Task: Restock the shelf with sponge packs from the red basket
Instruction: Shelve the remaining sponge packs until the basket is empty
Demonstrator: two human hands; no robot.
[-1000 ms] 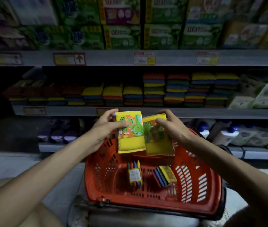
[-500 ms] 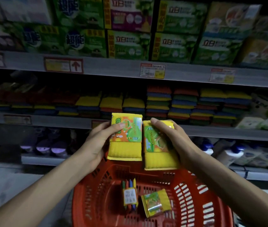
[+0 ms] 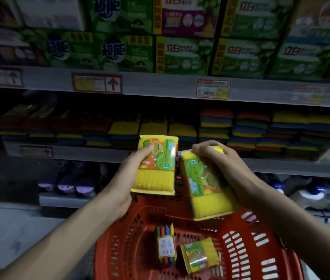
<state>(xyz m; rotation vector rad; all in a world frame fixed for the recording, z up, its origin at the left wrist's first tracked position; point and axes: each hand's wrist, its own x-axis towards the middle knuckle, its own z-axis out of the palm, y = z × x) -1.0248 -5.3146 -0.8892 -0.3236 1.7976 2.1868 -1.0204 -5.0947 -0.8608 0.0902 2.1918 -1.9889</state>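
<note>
My left hand (image 3: 131, 170) grips a yellow sponge pack (image 3: 156, 172) with a green and orange label, held upright in front of the middle shelf. My right hand (image 3: 218, 158) grips a second yellow sponge pack (image 3: 206, 188) from its top, tilted to the right. Both packs hang above the red basket (image 3: 131, 239). Two more packs lie in the basket: one standing on edge with a white label (image 3: 166, 247), one lying flat (image 3: 200, 255). The middle shelf (image 3: 281, 168) carries stacked rows of coloured sponge packs (image 3: 216, 126).
Green and purple detergent boxes (image 3: 182, 55) fill the top shelf above a row of price tags (image 3: 212, 88). Purple-capped bottles (image 3: 67, 182) and white bottles (image 3: 311, 195) stand on the low shelf. Grey floor lies at the left.
Both hands have risen with their packs toward the middle shelf. The right pack has tilted more. The view has moved closer to the shelves.
</note>
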